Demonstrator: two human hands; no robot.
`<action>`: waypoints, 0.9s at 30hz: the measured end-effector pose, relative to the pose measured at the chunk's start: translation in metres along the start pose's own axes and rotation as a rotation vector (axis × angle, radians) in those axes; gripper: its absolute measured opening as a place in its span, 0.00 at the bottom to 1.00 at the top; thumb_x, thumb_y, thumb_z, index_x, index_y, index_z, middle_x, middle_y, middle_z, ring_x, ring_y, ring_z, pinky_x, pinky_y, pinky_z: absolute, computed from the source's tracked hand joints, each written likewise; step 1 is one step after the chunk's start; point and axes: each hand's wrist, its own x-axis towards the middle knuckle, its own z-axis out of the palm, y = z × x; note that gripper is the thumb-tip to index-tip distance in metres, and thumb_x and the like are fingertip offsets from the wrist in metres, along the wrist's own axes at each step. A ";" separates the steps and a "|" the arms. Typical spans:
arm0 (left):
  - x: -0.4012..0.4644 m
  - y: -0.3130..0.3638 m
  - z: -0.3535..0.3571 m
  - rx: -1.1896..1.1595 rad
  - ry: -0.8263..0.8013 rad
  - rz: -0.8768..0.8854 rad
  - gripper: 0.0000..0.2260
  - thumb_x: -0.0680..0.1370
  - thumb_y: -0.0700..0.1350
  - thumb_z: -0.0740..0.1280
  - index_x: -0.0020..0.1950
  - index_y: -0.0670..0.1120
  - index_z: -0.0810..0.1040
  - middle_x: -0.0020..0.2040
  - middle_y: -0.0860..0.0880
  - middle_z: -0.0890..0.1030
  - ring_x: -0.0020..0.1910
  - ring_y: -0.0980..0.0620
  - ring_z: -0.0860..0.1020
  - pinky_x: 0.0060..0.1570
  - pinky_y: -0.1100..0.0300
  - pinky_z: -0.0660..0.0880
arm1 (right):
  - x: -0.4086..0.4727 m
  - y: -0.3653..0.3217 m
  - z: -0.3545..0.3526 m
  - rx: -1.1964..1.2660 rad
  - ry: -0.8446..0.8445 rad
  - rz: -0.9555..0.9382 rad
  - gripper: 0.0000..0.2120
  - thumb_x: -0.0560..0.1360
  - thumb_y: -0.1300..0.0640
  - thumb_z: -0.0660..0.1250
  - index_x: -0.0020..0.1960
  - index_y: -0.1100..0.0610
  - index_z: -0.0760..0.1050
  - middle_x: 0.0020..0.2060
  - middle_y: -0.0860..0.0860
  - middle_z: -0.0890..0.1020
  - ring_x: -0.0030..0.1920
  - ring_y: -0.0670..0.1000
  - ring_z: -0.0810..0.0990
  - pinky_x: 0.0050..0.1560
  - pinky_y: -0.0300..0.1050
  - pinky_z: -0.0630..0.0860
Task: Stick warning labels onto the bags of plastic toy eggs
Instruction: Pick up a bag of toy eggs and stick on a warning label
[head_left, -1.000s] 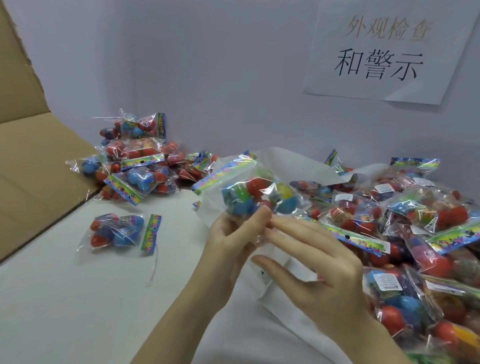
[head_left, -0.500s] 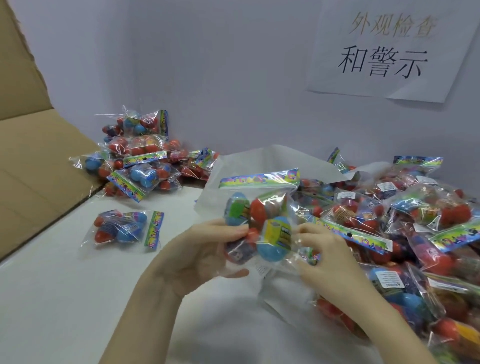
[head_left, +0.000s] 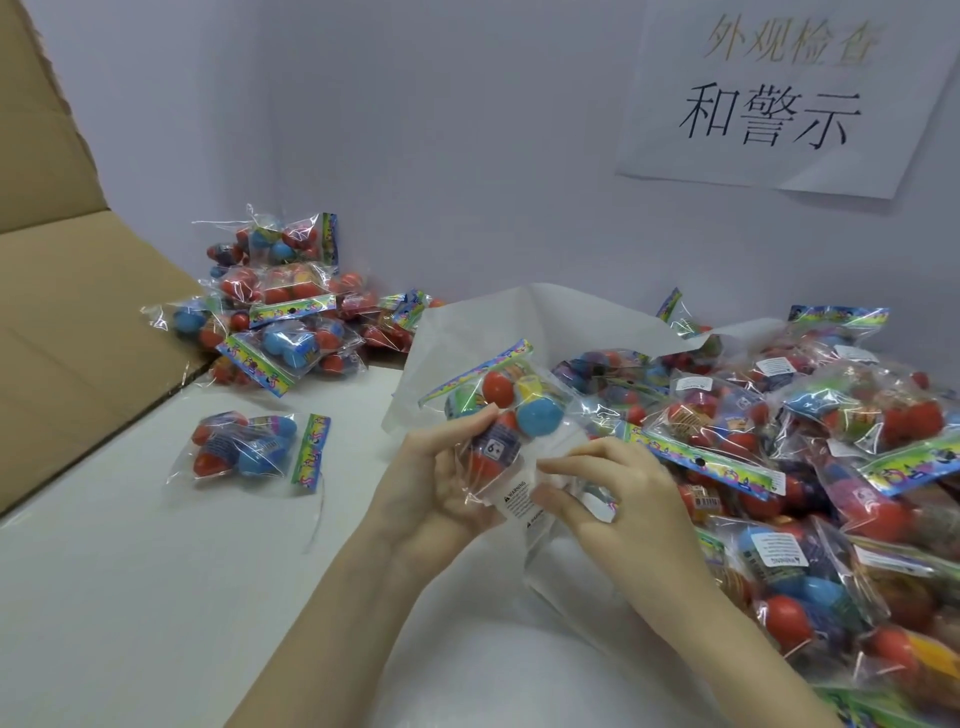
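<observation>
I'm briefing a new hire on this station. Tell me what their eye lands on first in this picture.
First, the bag of toy eggs held up at centre: the left hand grips it while the right hand works a white warning label at its lower end. Next, the big heap of bags along the right, then the smaller pile at the back left beside the cardboard box.

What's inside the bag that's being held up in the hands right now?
The held bag shows a red egg, a blue egg, a yellow one and a green one. The left hand covers its lower left side, so any eggs there are hidden.
</observation>
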 end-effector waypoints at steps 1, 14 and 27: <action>-0.001 0.000 0.000 -0.006 0.005 -0.003 0.14 0.60 0.41 0.71 0.45 0.44 0.84 0.36 0.47 0.82 0.27 0.52 0.78 0.32 0.58 0.78 | 0.000 0.000 0.000 -0.015 0.011 -0.029 0.10 0.65 0.57 0.76 0.47 0.53 0.84 0.39 0.46 0.77 0.44 0.53 0.76 0.49 0.49 0.71; -0.001 -0.001 -0.002 0.018 -0.008 0.019 0.15 0.57 0.41 0.73 0.43 0.44 0.85 0.41 0.46 0.83 0.33 0.51 0.80 0.34 0.60 0.78 | 0.002 0.004 -0.002 -0.182 0.059 -0.309 0.04 0.64 0.56 0.72 0.37 0.55 0.82 0.34 0.45 0.82 0.35 0.54 0.78 0.39 0.46 0.74; -0.006 -0.003 0.004 0.233 -0.188 0.063 0.11 0.67 0.40 0.66 0.44 0.44 0.85 0.45 0.45 0.84 0.43 0.50 0.83 0.45 0.58 0.80 | 0.002 0.005 -0.006 -0.369 0.165 -0.382 0.05 0.57 0.55 0.75 0.31 0.48 0.81 0.23 0.48 0.77 0.27 0.48 0.69 0.37 0.41 0.62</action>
